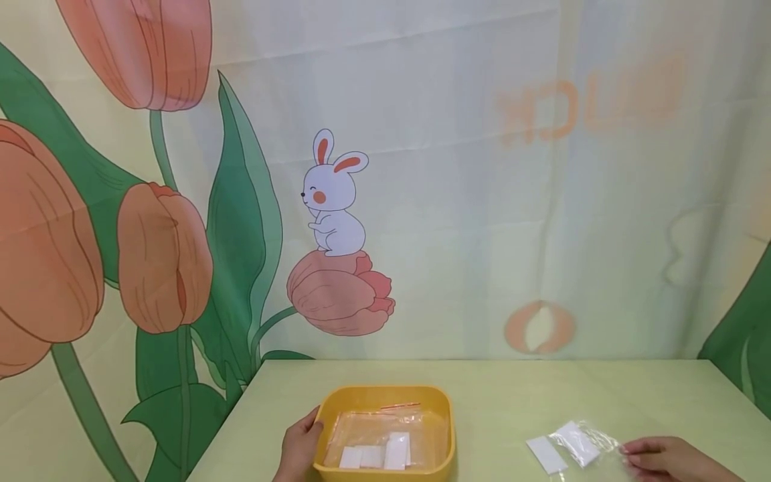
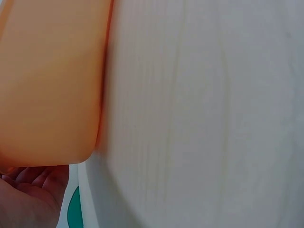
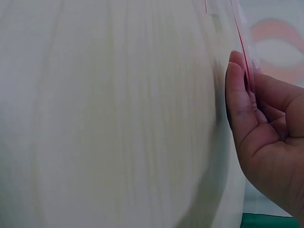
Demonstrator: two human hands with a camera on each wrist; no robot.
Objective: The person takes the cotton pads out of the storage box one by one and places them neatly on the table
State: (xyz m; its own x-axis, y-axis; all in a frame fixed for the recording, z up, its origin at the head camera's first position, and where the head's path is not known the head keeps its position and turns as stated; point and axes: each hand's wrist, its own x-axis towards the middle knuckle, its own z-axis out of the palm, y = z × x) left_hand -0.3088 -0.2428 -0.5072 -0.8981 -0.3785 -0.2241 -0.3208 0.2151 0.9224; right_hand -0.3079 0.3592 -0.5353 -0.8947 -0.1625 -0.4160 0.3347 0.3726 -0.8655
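A yellow plastic bin stands on the table, holding clear zip bags and several white rectangular pieces. My left hand grips its left side, thumb at the rim; the left wrist view shows that hand against the end of the bin. To the right, my right hand pinches the edge of a clear zip bag with a red seal line. A white rectangular piece shows in that bag, and a second white piece lies beside it; whether they share one bag I cannot tell.
The pale green table runs back to a hanging cloth printed with tulips and a rabbit. Between the bin and the bag lies a stretch of table surface.
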